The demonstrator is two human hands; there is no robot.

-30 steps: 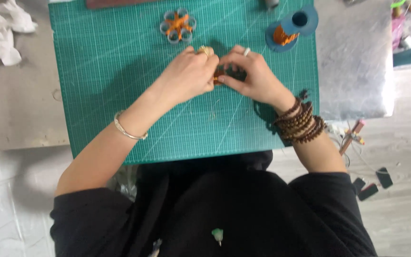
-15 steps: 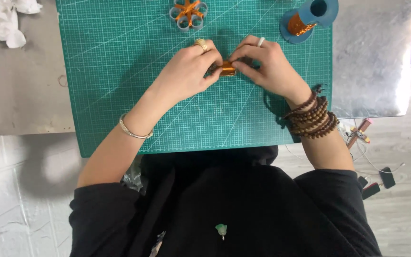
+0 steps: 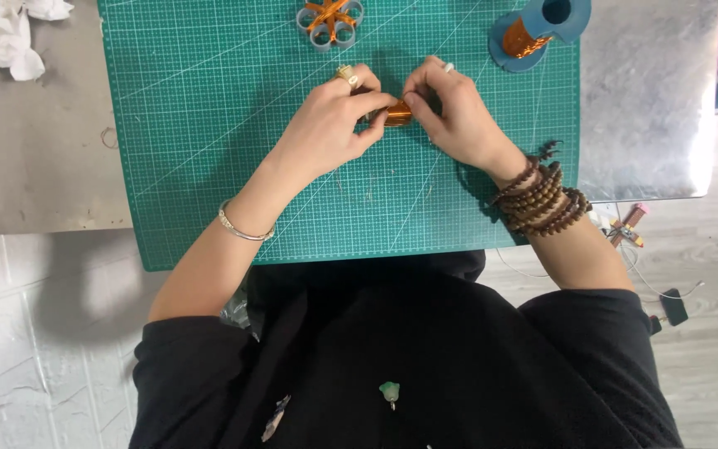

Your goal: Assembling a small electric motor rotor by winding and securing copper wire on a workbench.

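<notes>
The person wears a black top with sleeves pushed up above the elbows. A thin silver bangle point(image 3: 244, 231) circles the left wrist, and a gold ring point(image 3: 347, 78) sits on the left hand point(image 3: 330, 125). The right wrist carries several loops of brown wooden beads point(image 3: 542, 198), and the right hand point(image 3: 457, 112) has a pale ring point(image 3: 449, 67). A small green pendant point(image 3: 389, 391) hangs at the chest.
</notes>
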